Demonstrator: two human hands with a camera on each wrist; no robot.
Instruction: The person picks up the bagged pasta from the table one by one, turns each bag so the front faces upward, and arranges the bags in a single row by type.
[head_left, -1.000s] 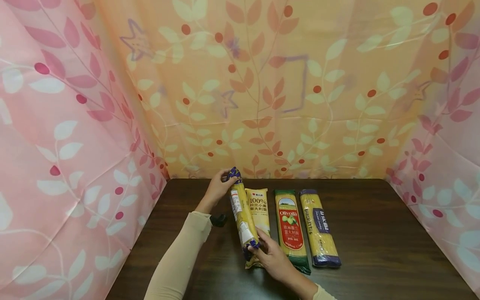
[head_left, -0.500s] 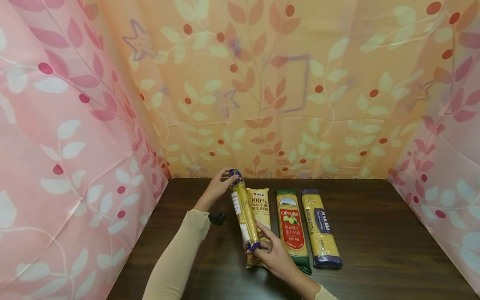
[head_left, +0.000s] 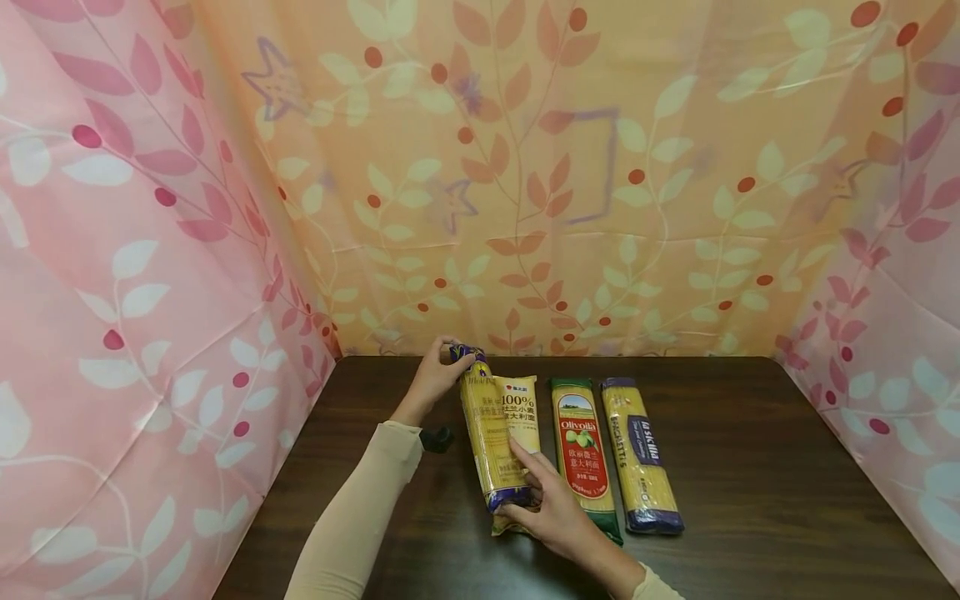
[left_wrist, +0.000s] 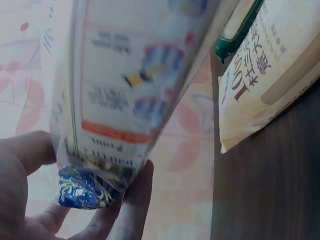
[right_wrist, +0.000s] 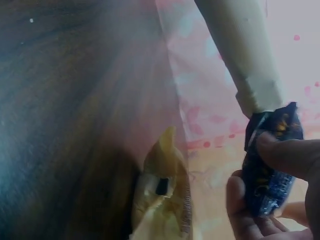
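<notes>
Both hands hold one pack of spaghetti (head_left: 491,437), a clear yellow pack with purple-blue ends, tilted in the head view. My left hand (head_left: 435,379) grips its far end, and my right hand (head_left: 551,508) pinches its near end at the lower corner. In the left wrist view the pack's printed back label (left_wrist: 125,85) shows above the fingers. The right wrist view has the dark blue end (right_wrist: 272,165) between thumb and fingers. A cream spaghetti pack (head_left: 521,412) lies right beside and partly behind the held one, overlapped by it.
To the right on the dark wooden table (head_left: 772,467) lie a green-ended pack with a red label (head_left: 583,454) and a purple-ended spaghetti pack (head_left: 642,458). Patterned cloth (head_left: 555,183) stands behind the table and along both sides.
The held pack has turned about its long axis: its white-labelled side faced the head camera before, and now its broad printed front does. Both hands stay at its two ends.
</notes>
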